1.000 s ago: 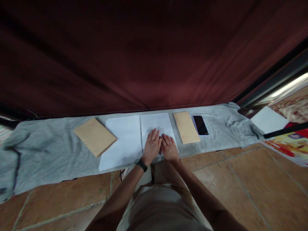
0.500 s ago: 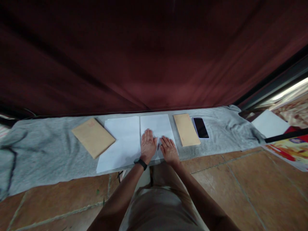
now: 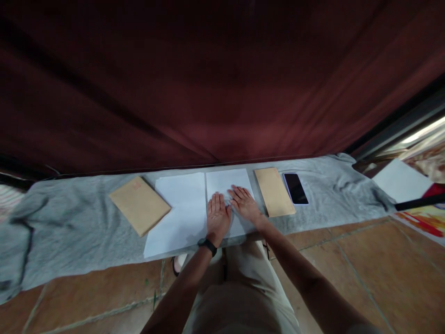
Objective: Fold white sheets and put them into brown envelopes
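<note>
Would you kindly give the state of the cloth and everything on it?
Left hand: open, palm down
Right hand: open, palm down
White sheet: beneath both hands
Paper stack: flat, partly covered
Left envelope: slanted, overlapping stack
Right envelope: flat
Phone: screen up, dark
Cloth: spread, wrinkled

Dark red cloth (image 3: 222, 93), tiled floor (image 3: 100, 290)

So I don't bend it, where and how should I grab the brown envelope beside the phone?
I'd pinch the brown envelope by its near short end, right hand coming from your own side: it lies flat on the grey cloth, that end faces you, and the phone sits close to its right edge.
</note>
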Available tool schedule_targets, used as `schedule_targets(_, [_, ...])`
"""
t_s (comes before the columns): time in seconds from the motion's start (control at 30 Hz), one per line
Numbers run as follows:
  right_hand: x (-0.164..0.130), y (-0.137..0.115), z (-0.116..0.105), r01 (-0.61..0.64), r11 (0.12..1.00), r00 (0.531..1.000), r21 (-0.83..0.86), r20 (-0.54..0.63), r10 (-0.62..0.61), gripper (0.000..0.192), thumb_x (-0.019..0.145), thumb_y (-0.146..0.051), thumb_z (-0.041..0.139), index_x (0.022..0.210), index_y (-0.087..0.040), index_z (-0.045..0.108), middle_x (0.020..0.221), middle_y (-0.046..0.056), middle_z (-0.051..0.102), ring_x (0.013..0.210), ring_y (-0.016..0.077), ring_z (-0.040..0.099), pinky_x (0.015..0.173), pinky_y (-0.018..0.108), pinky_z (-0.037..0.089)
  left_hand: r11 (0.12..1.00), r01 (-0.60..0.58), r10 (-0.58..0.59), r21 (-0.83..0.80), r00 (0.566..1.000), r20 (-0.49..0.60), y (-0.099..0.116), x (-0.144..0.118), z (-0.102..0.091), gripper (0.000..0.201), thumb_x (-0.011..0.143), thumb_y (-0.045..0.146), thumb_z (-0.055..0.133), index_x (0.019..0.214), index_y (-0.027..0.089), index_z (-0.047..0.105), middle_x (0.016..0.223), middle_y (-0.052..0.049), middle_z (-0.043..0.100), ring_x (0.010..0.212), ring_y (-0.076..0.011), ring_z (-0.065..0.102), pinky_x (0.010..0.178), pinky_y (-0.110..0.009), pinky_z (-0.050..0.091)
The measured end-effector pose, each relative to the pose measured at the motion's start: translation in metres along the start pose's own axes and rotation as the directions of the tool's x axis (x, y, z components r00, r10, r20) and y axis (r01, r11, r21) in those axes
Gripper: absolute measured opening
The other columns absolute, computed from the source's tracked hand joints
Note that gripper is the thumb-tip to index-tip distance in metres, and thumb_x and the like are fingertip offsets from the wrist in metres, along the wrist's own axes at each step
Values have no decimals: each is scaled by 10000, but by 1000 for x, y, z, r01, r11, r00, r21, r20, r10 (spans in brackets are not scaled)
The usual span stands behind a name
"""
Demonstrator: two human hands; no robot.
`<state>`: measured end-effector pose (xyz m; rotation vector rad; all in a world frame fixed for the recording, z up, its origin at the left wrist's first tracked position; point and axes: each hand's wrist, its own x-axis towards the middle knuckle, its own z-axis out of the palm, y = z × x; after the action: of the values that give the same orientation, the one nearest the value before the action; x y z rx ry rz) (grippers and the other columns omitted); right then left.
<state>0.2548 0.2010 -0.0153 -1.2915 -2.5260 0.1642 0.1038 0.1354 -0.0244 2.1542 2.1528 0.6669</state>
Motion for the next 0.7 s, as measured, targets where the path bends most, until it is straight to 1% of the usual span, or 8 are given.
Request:
schedule_targets(0.1, [14, 16, 1, -19, 999, 1000, -38, -4, 19, 480, 1076, -370, 377, 1518, -216, 482, 1617, 83, 403, 1483, 247, 400, 1239, 470, 301, 1000, -11, 11, 0, 1000, -11, 0, 0, 0, 598, 1010, 303, 384, 1522, -6, 390, 1612, -250, 347, 1538, -325, 276, 1246, -541, 277])
schedule_targets(0.2, [28, 28, 4, -45, 997, 999, -67, -11, 44, 475, 1073, -361, 389, 1515, -216, 483, 1614, 85, 402, 1478, 248, 408, 1234, 475, 307, 1000, -12, 12, 6, 1000, -19, 0, 0, -1, 600, 1009, 308, 390, 1529, 8, 386, 1613, -240, 352, 1536, -324, 281, 1245, -540, 283])
schedule_targets(0.33, [49, 41, 6, -78, 995, 997, -70, -16, 77, 489, 1066, -362, 408, 1523, -201, 469, 1615, 99, 392, 1481, 249, 405, 1235, 477, 302, 1000, 3, -3, -1, 1000, -10, 1, 0, -2, 606, 1013, 319, 386, 1541, 22, 374, 1617, -227, 352, 1539, -319, 276, 1252, -539, 272])
schedule_targets(0.47, [67, 51, 6, -107, 992, 994, -62, -3, 107, 505, 1067, -368, 394, 1529, -179, 462, 1615, 117, 385, 1488, 261, 393, 1240, 480, 282, 999, 4, -5, -34, 1000, -13, 1, -1, -2, 622, 1008, 312, 392, 1569, 51, 330, 1630, -213, 329, 1543, -322, 265, 1247, -569, 269])
schedule_targets(0.6, [76, 49, 6, -154, 987, 988, -52, -29, 153, 511, 1071, -370, 365, 1529, -165, 458, 1604, 129, 407, 1487, 278, 391, 1236, 520, 264, 1000, 6, -7, -30, 1000, -23, 1, -1, -2, 622, 1002, 303, 405, 1573, 70, 326, 1629, -200, 340, 1539, -313, 278, 1247, -559, 275])
schedule_targets(0.67, [73, 40, 9, -125, 991, 992, -41, -32, 124, 506, 1074, -362, 348, 1529, -170, 459, 1608, 114, 409, 1490, 276, 386, 1238, 514, 261, 1000, 7, -7, -8, 1000, -14, 1, -1, -2, 611, 1006, 310, 397, 1561, 58, 349, 1621, -204, 354, 1537, -309, 285, 1253, -544, 268])
schedule_targets(0.7, [69, 34, 10, -80, 996, 997, -31, -21, 80, 503, 1075, -360, 345, 1530, -179, 458, 1615, 98, 402, 1494, 268, 378, 1242, 499, 257, 1000, 6, -6, 4, 1000, -8, 1, -1, -2, 605, 1009, 313, 390, 1553, 52, 362, 1617, -207, 360, 1536, -307, 288, 1256, -537, 263])
